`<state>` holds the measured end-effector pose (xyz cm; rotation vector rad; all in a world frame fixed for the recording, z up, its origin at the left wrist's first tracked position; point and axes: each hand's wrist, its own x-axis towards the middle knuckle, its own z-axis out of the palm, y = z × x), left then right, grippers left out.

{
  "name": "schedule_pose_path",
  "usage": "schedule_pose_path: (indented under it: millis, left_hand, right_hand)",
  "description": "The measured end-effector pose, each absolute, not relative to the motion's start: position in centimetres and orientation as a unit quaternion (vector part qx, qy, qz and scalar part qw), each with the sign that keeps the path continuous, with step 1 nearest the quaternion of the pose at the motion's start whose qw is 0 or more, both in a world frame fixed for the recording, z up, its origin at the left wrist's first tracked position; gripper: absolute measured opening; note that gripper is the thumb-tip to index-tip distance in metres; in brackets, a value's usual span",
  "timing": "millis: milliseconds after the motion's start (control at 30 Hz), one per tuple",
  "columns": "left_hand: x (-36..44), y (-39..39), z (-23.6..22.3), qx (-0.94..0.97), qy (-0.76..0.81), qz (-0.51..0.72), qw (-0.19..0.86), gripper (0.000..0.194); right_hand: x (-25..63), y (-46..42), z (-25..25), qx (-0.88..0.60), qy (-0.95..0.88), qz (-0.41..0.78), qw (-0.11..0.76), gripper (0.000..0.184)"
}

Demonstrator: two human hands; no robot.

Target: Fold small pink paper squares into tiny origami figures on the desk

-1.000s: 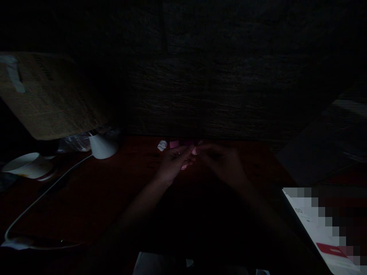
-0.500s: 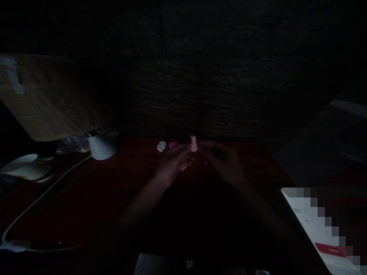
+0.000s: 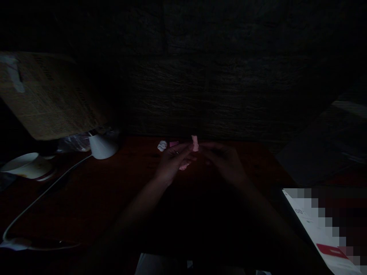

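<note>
Pink strip [image 3: 195, 143], probably light and soft, best held low: left hand [image 3: 168, 165] pinching it, right hand [image 3: 227, 163] too dark to judge.

The pale pink strip [image 3: 195, 143] is small and short, with uneven edges, and stands nearly upright to the right of the white crumpled ball [image 3: 162, 146], its lower end pinched by the left hand [image 3: 169, 162]. A second piece, a rough pink lump [image 3: 184, 166], sits to the right of the ball and nearer the person, partly hidden under the fingers; whether it touches the tabletop [image 3: 120, 179] is unclear.
</note>
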<state>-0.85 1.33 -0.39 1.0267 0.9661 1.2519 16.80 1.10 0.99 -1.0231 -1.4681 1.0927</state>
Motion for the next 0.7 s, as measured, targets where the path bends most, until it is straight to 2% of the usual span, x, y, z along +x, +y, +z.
schedule_pose_path:
  millis: [200,500,700]
  left_hand:
    - [-0.8,1.2,-0.3,0.437,0.408,0.545,0.587,0.039]
    - [-0.9,1.4,-0.6,0.426,0.406,0.556,0.587,0.046]
    - [-1.0,1.3,-0.6,0.438,0.424,0.551,0.570,0.045]
  right_hand:
    - [16.8,1.2,1.0,-0.422,-0.588,0.476,0.500,0.025]
    - [15.6,0.8,0.0,-0.453,-0.595,0.395,0.534,0.033]
    - [15.6,0.6,0.3,-0.448,-0.593,0.406,0.533,0.032]
